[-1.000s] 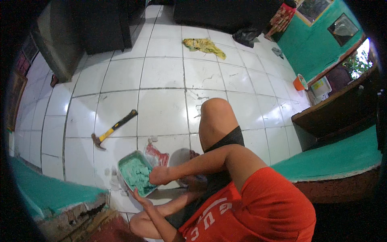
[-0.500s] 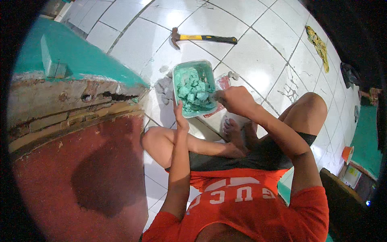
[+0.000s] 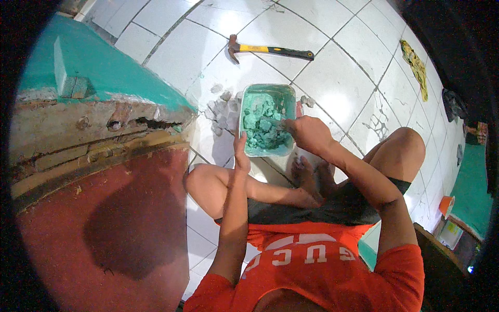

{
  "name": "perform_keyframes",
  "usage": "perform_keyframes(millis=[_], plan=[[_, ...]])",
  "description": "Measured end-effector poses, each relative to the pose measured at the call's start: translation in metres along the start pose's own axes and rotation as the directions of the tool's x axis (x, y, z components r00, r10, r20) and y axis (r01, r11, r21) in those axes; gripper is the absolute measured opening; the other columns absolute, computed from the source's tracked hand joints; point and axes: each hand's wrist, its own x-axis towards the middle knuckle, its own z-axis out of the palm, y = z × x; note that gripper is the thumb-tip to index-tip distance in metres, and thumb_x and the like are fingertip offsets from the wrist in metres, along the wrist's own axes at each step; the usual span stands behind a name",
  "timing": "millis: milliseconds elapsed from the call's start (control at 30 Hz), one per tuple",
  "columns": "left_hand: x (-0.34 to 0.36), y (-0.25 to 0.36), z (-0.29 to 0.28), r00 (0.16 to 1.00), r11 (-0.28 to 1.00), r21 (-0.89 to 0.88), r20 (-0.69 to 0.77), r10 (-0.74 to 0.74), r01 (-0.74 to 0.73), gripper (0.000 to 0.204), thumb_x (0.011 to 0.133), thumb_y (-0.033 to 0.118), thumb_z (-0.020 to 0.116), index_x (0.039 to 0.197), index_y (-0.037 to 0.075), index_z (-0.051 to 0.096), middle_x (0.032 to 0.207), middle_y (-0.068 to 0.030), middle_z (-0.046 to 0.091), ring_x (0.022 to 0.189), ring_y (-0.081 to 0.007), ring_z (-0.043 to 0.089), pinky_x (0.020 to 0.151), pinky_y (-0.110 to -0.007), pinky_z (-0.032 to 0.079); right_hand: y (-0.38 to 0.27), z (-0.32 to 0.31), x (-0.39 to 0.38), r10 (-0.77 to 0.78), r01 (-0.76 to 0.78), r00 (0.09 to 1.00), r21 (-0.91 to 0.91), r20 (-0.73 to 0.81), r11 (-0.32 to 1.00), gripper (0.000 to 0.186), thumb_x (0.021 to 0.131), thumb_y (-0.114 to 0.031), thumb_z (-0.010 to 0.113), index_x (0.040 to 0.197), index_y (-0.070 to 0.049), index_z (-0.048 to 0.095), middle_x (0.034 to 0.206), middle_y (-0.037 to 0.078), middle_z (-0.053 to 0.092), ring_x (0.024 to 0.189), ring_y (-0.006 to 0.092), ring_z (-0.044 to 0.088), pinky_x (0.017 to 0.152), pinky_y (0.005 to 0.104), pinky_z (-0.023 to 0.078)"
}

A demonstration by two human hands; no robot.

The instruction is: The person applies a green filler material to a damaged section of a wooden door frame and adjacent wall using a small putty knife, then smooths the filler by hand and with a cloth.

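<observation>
The left hand (image 3: 241, 156) touches the side of the tub (image 3: 268, 89), but I can't tell if it pinches; the right hand (image 3: 312, 134) is curled up. The tub sits between them. A hammer (image 3: 273, 50) lies past both. Best to hold the tub steady and squash the green lumps (image 3: 258, 119) slowly with the right hand's grey thing (image 3: 285, 124), too blurry to name.

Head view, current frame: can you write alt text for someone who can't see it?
A seated person in a red shirt has the left hand against a rectangular tub of lumpy green material, the right hand at its right rim, its grip unclear. Beyond the tub, a black-and-yellow hammer lies on the white tiled floor.
</observation>
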Motion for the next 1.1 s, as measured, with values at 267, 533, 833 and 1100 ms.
perform_keyframes(millis=[267,533,833,1100], plan=[[0.005,-0.014,-0.01,0.999,0.998,0.058,-0.012,0.036,-0.035,0.053,0.087,0.027,0.042,0.131,-0.002,0.036,0.132,-0.012,0.039,0.122,-0.0218,0.034,0.102,-0.033,0.023,0.007,-0.006,0.009,-0.077,0.139,0.97,0.266,-0.23,0.954,0.021,0.078,-0.018,0.06,0.096,-0.008,0.065,0.073,0.018,0.062,0.065,0.035,0.06,0.06,0.0422,0.048],[0.002,-0.009,-0.007,0.991,0.982,0.134,0.042,0.128,-0.132,0.06,0.085,0.028,0.043,0.136,-0.003,0.03,0.14,-0.0146,0.031,0.13,-0.0242,0.026,0.107,-0.034,0.016,-0.001,0.014,0.022,0.071,-0.071,0.997,0.034,0.012,0.997,0.021,0.075,-0.013,0.059,0.095,-0.008,0.064,0.072,0.018,0.062,0.07,0.0338,0.061,0.063,0.0437,0.05],[0.0,-0.004,-0.004,0.983,0.954,0.241,0.026,0.179,-0.18,0.061,0.084,0.027,0.045,0.136,-0.002,0.03,0.141,-0.0156,0.029,0.131,-0.0256,0.024,0.107,-0.035,0.015,0.008,0.006,0.007,0.0,0.027,0.992,0.21,-0.128,0.977,0.017,0.077,-0.013,0.058,0.092,-0.007,0.064,0.072,0.019,0.061,0.068,0.0358,0.06,0.063,0.0448,0.049],[0.002,0.006,0.009,0.959,0.892,0.35,0.082,0.273,-0.284,0.062,0.082,0.03,0.045,0.135,-0.002,0.033,0.141,-0.0164,0.029,0.131,-0.0284,0.022,0.107,-0.038,0.013,0.001,0.022,0.025,0.073,-0.073,0.997,0.041,0.012,0.996,0.013,0.077,-0.012,0.056,0.086,-0.005,0.063,0.073,0.02,0.061,0.069,0.0367,0.061,0.063,0.0452,0.05]])
